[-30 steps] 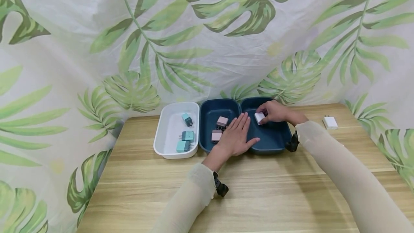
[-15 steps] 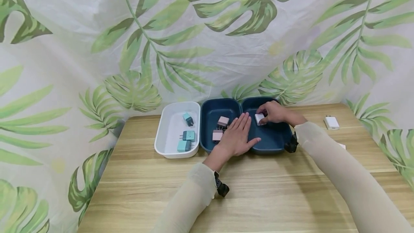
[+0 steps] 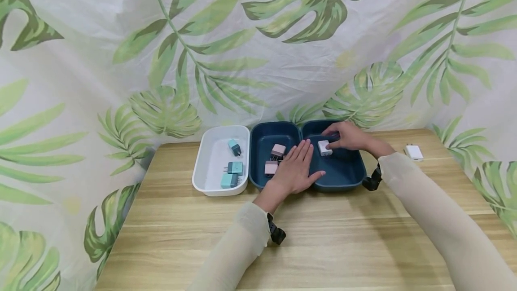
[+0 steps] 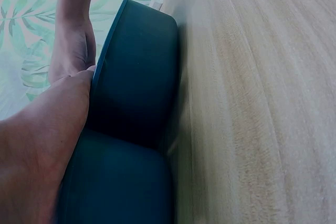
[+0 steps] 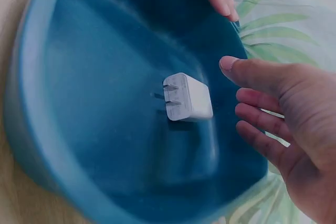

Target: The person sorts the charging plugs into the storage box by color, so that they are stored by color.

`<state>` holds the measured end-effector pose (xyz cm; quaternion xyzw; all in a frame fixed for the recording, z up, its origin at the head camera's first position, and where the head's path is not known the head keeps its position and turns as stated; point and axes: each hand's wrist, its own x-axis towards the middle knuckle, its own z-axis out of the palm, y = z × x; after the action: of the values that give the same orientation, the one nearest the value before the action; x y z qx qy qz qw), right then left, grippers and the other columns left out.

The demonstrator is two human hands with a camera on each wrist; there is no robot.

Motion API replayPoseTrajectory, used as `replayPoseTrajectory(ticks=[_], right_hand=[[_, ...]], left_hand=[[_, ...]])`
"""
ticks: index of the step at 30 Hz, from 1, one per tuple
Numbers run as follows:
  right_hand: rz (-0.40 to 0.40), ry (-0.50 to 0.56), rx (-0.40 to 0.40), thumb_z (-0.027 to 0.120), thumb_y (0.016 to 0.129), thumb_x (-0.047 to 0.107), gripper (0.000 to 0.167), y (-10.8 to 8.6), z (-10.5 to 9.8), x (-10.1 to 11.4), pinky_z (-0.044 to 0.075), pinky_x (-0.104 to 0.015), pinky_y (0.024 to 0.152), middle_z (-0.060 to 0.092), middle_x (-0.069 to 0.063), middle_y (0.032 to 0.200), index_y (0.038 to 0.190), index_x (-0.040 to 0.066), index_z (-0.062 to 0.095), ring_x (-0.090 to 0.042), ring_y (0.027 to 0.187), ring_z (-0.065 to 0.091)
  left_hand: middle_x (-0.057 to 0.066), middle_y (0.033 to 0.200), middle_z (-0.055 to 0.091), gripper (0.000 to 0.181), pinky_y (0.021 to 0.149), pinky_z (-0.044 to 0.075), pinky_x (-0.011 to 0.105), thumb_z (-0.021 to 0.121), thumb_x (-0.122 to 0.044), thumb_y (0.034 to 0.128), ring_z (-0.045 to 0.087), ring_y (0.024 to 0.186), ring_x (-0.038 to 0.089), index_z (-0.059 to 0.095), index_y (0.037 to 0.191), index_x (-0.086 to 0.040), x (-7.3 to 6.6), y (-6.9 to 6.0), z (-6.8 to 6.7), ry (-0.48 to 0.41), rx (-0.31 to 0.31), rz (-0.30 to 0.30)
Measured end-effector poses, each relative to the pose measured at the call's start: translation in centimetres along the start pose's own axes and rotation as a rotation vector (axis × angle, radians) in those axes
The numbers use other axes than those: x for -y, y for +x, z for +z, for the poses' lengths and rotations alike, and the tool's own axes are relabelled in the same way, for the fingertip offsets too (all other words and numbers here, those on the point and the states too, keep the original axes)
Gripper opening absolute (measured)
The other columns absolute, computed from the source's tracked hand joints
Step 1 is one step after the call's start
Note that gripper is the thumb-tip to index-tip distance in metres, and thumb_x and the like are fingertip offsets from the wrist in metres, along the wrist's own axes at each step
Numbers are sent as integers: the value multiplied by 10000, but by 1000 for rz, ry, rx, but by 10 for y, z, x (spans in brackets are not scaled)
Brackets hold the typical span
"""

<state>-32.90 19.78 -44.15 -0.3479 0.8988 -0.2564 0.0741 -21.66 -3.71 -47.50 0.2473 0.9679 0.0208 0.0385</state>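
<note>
A white charger lies in the right dark blue bin, its prongs showing in the right wrist view. My right hand is over that bin; in the right wrist view the hand has thumb and fingers spread, apart from the charger. My left hand lies flat with straight fingers across the adjoining rims of the two blue bins. Two pink chargers are in the middle blue bin, beside the left hand, which partly covers that bin.
To the left, a white bin holds three teal chargers. Another white charger lies on the wooden table at the right. A leaf-patterned cloth hangs behind.
My right hand has let go of the white charger and drawn slightly back to the right, its fingers opening. The charger stays in the bin. My left hand has kept its place.
</note>
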Motion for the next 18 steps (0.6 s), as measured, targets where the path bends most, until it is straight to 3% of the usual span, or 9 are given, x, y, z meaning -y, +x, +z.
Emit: replayPoseTrajectory(ticks=[18], right_hand=[[-71,6,-7,854,899,87,415,-23,-22,7,589,-597,939,703,-254,1287,1271,-44,725,-464,1137,697]], left_hand=[[69,1796,27,920,1334,55,395,243,-729,1069,-33,1651,192,47,1712,-101,0,-1,1,-1,-7,7]])
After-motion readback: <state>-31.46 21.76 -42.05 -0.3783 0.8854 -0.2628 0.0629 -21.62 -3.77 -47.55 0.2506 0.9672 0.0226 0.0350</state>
